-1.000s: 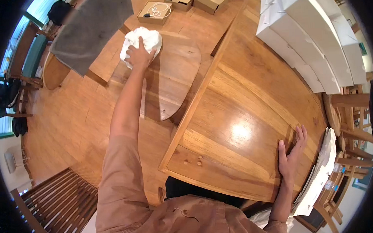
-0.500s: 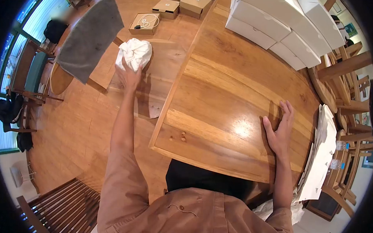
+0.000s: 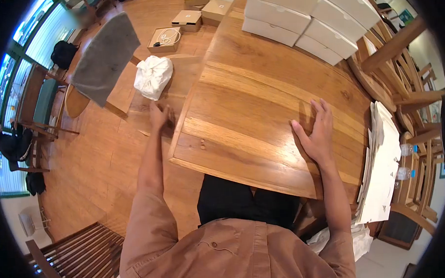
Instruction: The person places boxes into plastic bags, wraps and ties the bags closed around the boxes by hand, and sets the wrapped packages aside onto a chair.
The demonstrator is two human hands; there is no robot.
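Observation:
A white cloth-like bundle [image 3: 153, 76], gathered and twisted on top, sits on a low wooden surface [image 3: 182, 67] left of the table. Just on the near side of it is my left hand [image 3: 159, 115], apart from the bundle and holding nothing, thumb away from the fingers. My right hand [image 3: 316, 138] lies on the wooden table [image 3: 251, 118] with its fingers stretched out and thumb spread. To its right, along the table's edge, is a stack of white paper-like sheets [image 3: 382, 158].
White boxes [image 3: 277, 22] are stacked at the table's far end. A cardboard box with a white cable [image 3: 164, 40] stands on the floor near other cartons. A grey-covered chair [image 3: 107, 57] is on the left, a slatted wooden chair [image 3: 79, 261] at lower left. Plastic bottles [image 3: 405, 173] are at right.
My left hand has let go of the white bundle and drawn back toward me. The bundle stays on the low surface. My right hand remains on the table while the view has shifted.

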